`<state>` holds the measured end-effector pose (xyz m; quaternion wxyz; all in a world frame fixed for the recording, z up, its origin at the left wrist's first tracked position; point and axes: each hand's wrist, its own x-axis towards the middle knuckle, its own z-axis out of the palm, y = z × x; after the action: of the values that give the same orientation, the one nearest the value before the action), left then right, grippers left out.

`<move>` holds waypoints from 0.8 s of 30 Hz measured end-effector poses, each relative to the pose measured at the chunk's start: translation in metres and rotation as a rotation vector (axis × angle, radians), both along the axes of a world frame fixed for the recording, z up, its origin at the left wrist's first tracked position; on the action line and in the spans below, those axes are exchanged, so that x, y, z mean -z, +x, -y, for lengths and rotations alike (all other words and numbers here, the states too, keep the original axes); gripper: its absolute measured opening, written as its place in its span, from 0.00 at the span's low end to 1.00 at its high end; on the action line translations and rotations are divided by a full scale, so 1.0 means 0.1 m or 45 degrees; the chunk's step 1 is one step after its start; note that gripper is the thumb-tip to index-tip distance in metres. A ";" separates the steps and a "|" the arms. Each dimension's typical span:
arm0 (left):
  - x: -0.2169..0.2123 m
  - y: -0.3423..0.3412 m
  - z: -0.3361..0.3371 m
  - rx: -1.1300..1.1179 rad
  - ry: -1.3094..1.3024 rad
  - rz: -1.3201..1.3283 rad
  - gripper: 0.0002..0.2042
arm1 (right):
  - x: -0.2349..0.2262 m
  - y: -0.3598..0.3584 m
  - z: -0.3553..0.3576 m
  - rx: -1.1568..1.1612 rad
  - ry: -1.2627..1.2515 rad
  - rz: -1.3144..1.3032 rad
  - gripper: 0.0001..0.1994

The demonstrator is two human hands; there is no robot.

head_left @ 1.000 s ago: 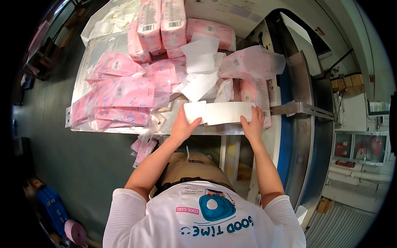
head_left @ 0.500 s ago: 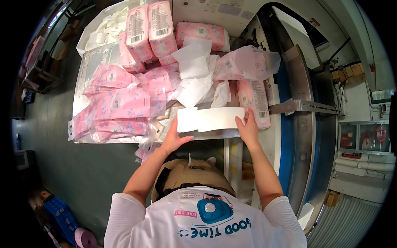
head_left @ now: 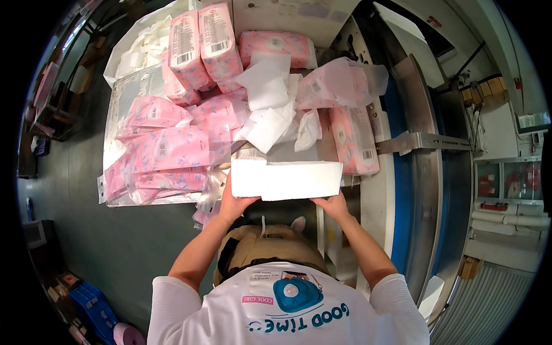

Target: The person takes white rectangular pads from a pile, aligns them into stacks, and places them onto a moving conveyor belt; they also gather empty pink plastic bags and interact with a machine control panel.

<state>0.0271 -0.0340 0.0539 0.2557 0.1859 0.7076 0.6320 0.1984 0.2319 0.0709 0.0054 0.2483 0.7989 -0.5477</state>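
A thick stack of white tissues (head_left: 296, 180) is held in front of me near the table's front edge, its left end stepped out of line with the rest. My left hand (head_left: 234, 206) grips the left end from below, thumb along the lower edge and fingers mostly hidden behind. At the other end, my right hand (head_left: 333, 206) grips the lower right corner, fingers also largely out of sight. Just beyond the stack lie crumpled white tissue sheets (head_left: 270, 123). Flat pink printed plastic bags (head_left: 167, 149) are piled beside my left hand, and a filled pink tissue pack (head_left: 353, 141) lies to the right.
Several filled pink packs (head_left: 218, 40) stand at the back of the metal table (head_left: 135, 86). A white bin (head_left: 129, 69) of paper scraps is at the far left. Along the right runs a machine with a blue panel (head_left: 402, 201) and a metal bracket (head_left: 422, 142).
The tissue stack has come nearer to me and slightly left, and tilted to show more of its broad white face. Both hands moved with it; the right hand shifted to its lower corner.
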 end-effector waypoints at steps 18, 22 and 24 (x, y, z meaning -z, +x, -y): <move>-1.24 0.47 -1.09 0.172 0.237 0.061 0.22 | -1.50 0.90 -0.07 0.710 0.007 -0.385 0.25; -2.26 1.23 -2.35 0.595 0.555 -0.240 0.22 | -2.73 2.01 -0.72 1.106 0.559 -0.585 0.27; -2.62 1.80 -3.08 0.782 0.647 -0.356 0.26 | -3.14 2.72 -1.04 1.284 0.738 -0.478 0.29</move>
<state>0.2070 0.2735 0.3157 0.2797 0.5292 0.4689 0.6495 0.4702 0.3359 0.3848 -0.4633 0.4867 0.6867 -0.2775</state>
